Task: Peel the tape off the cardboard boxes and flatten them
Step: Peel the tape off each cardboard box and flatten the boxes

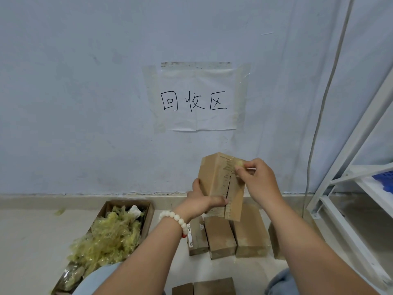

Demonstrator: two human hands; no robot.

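Pale blue wall [85, 81] ahead, a white paper sign [197, 99] taped up at centre frame with three handwritten characters on it, and a light floor [25, 241] below. Lower left, an open carton [148, 211] sits on the floor, heaped with crumpled yellowish tape [110, 233].

Moving right, the left hand [202, 202], with a white bead bracelet [177, 220] on its wrist, is clamped on the lower left part of a brown cardboard box [214, 179] held up in front of the wall, right of centre. Its fingers wrap the left edge and the thumb lies across the front by the seam, where a dark slit shows between the flaps.

At the box's upper right corner, the right hand [259, 179] pinches a small yellowish wad of tape [239, 162] between thumb and fingertips, right against the cardboard.

Below the hands, a row of closed brown boxes [221, 239] stands side by side on the floor, with two more [212, 285] at the bottom edge. Far right is a white metal shelf rack [348, 162] with something blue [385, 175] on it, and a pale cable [331, 81] runs down the wall.
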